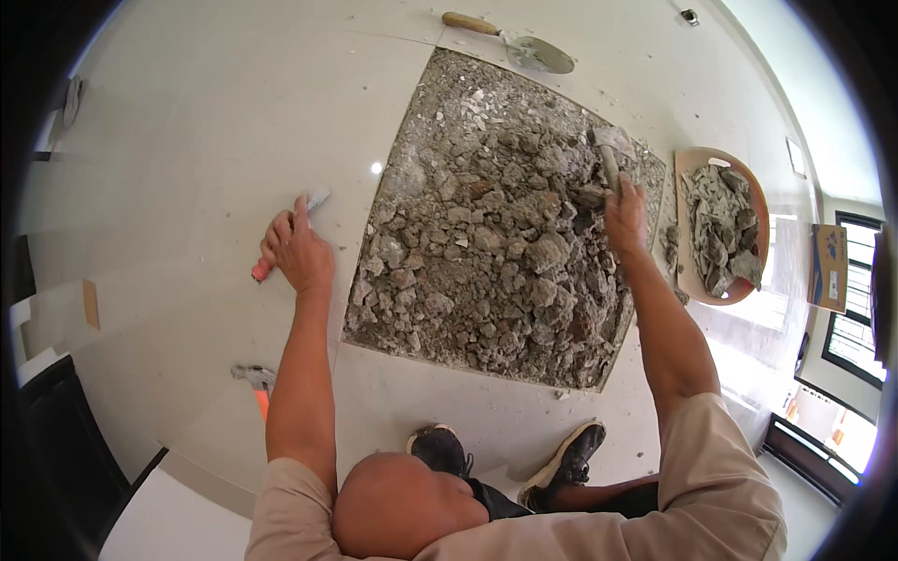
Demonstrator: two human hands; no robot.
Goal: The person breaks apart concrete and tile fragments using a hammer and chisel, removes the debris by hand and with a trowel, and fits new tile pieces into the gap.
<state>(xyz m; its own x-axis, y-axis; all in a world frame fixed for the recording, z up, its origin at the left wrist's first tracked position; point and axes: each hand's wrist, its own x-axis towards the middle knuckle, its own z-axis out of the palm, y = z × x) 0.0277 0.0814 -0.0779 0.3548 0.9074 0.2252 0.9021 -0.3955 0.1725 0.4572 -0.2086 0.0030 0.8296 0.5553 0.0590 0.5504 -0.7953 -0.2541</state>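
Note:
On the tiled floor at the left, my left hand [297, 251] is closed over a red-handled tool [261, 270]. Its pale grey flat end pokes out past my fingers, and most of its shaft is hidden under them. My right hand [628, 220] grips the handle of a dusty grey hand tool [611, 161] with a broad pale head, whose exact kind I cannot make out. That head rests at the far right of the broken rubble [486, 224], which fills a square opening in the tiles.
Beyond the opening lies a wooden-handled trowel [540, 55]. A tan basin [687, 266] of broken chunks stands to the right. A claw hammer [254, 377] with an orange handle lies by my left forearm. A cardboard box [829, 267] is at the far right.

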